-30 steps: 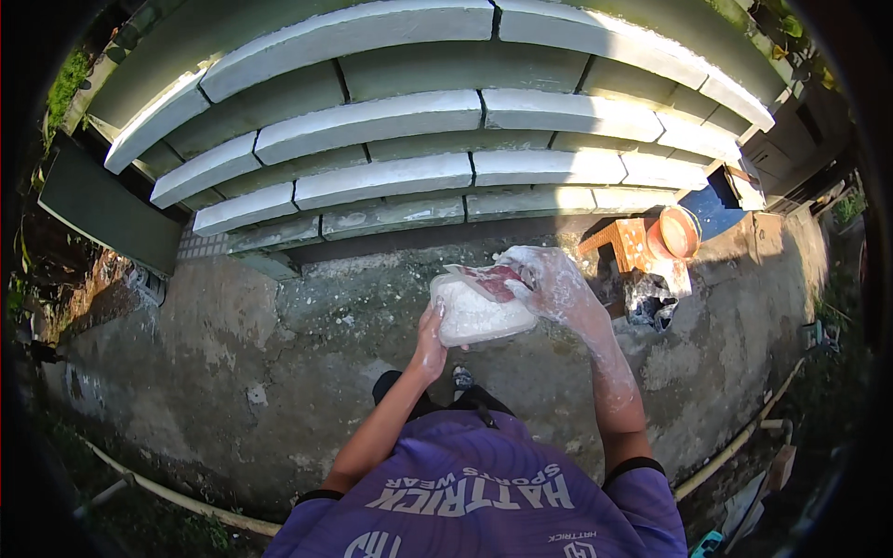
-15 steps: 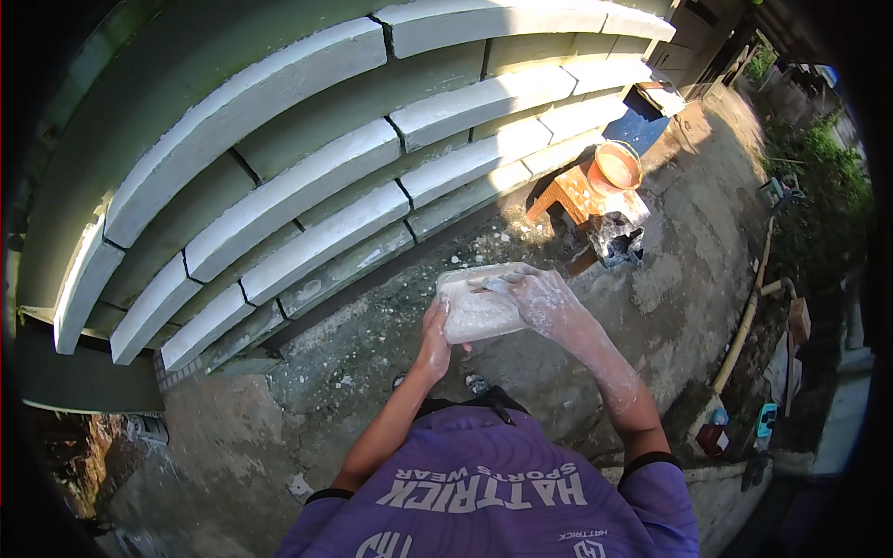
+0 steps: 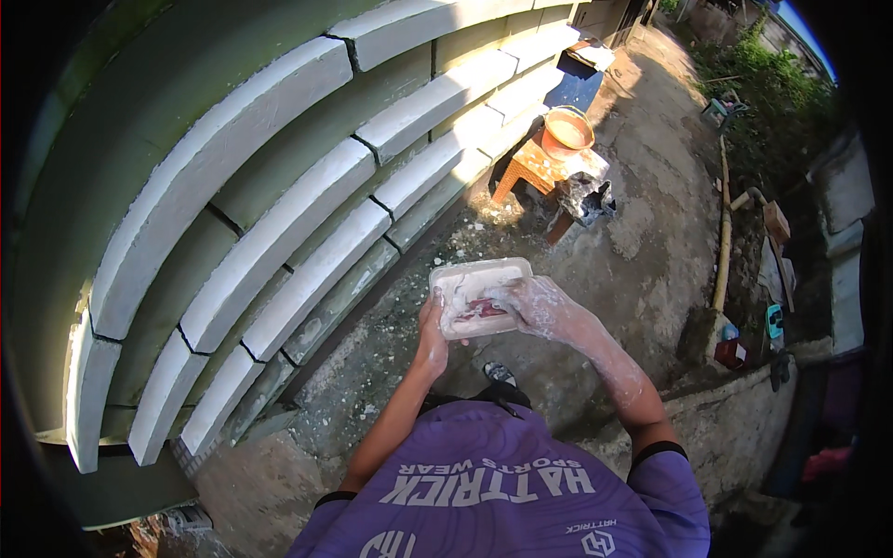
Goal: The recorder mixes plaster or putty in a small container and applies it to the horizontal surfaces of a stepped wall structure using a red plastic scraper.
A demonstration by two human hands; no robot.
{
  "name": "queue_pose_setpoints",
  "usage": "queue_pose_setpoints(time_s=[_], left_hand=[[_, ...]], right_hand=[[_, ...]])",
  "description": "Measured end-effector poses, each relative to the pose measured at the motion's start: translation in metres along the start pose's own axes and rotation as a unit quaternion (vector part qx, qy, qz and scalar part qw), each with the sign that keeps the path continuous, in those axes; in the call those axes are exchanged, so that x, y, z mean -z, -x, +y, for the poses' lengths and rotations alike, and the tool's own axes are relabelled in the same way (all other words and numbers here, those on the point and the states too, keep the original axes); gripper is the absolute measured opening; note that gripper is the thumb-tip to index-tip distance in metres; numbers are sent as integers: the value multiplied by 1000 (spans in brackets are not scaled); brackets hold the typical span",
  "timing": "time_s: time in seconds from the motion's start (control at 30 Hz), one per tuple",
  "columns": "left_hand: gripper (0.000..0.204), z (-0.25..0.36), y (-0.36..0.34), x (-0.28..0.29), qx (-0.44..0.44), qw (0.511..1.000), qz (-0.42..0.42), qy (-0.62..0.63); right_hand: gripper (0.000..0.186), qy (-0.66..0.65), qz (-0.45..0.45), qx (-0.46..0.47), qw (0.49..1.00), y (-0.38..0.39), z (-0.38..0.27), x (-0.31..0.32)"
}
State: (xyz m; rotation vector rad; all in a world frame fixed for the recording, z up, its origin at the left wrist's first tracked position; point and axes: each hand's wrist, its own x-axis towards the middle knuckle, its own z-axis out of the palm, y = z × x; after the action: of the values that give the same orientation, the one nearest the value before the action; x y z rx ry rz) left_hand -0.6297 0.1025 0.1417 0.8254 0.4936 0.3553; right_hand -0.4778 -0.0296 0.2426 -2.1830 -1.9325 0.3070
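Note:
My left hand (image 3: 433, 337) grips the near left side of a shallow, rounded rectangular tub (image 3: 448, 279), pale and translucent, held in front of my waist. White paste (image 3: 476, 276) coats its inside, with a reddish streak showing at the middle. My right hand (image 3: 538, 307), smeared with white like its forearm, reaches over the tub's right side. Its fingers are bent down into the paste; whatever they may hold is hidden.
On my left, a wall carries long white ledges (image 3: 279, 251) with dark gaps between sections. Ahead stand an orange stool (image 3: 528, 172) with an orange bucket (image 3: 567, 135) on it, a crumpled dark bag (image 3: 586, 198) and a blue container (image 3: 575, 86). A pipe (image 3: 722, 232) lies along the right.
My view has turned, so the stool and bucket sit farther left. The tub is tipped more toward me, and my right fingers have moved down into it, exposing the reddish streak.

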Motion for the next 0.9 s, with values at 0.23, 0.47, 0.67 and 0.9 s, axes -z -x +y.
queue_pose_setpoints(time_s=[0.23,0.47,0.67,0.9], left_hand=[[42,2,14,10,39,999,2,0],[48,14,20,22,46,998,-13,-31],[49,15,25,28,47,998,-4,-33],[44,11,29,38,-14,998,-50,38]], right_hand=[[45,-22,187,-65,980,1,-8,0],[50,-40,154,-26,987,9,-35,-23],[46,-28,84,-22,996,2,-42,-30],[46,-54,209,-99,971,-14,-60,-13]])
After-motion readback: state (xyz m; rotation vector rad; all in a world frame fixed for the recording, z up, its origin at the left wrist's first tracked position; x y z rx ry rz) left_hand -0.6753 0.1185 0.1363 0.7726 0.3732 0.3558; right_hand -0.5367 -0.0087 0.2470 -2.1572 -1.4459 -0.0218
